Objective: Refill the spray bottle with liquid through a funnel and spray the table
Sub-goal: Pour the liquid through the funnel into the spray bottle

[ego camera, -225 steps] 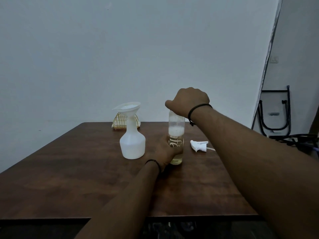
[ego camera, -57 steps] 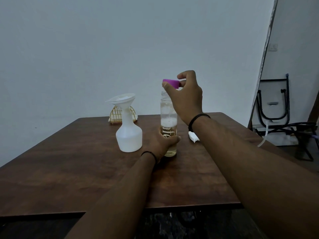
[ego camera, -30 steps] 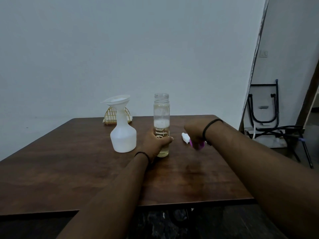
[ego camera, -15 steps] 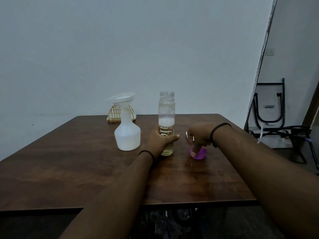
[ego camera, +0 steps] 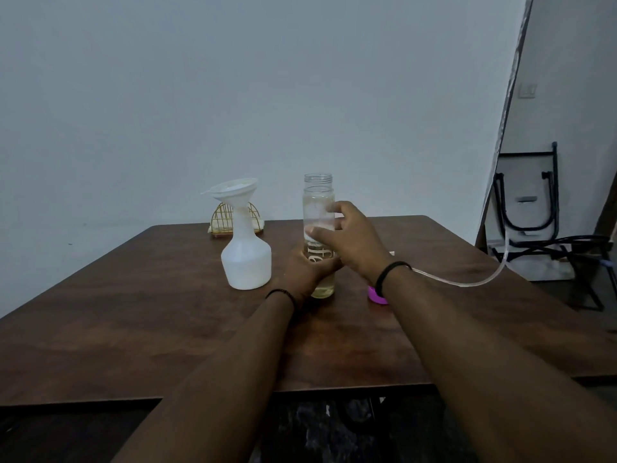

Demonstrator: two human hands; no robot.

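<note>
A white spray bottle (ego camera: 247,259) stands uncapped on the brown table (ego camera: 133,312) with a white funnel (ego camera: 233,190) in its neck. To its right stands a clear glass bottle (ego camera: 318,195), open at the top, with pale yellow liquid in it. My left hand (ego camera: 305,269) grips its lower part. My right hand (ego camera: 350,237) curls its fingers round the bottle's middle from the right. The purple cap (ego camera: 375,295) lies on the table behind my right wrist. The spray head is hidden behind my right hand; its clear tube (ego camera: 467,282) trails off to the right.
A small gold wire holder (ego camera: 233,222) sits at the table's far edge behind the spray bottle. A folded black metal frame (ego camera: 527,202) and cables lie on the floor at the right, past the table's right edge.
My right hand unscrewed the purple cap, set it down on the table to the right of the glass bottle, let go and came back up to the bottle. My left hand has kept its grip.
</note>
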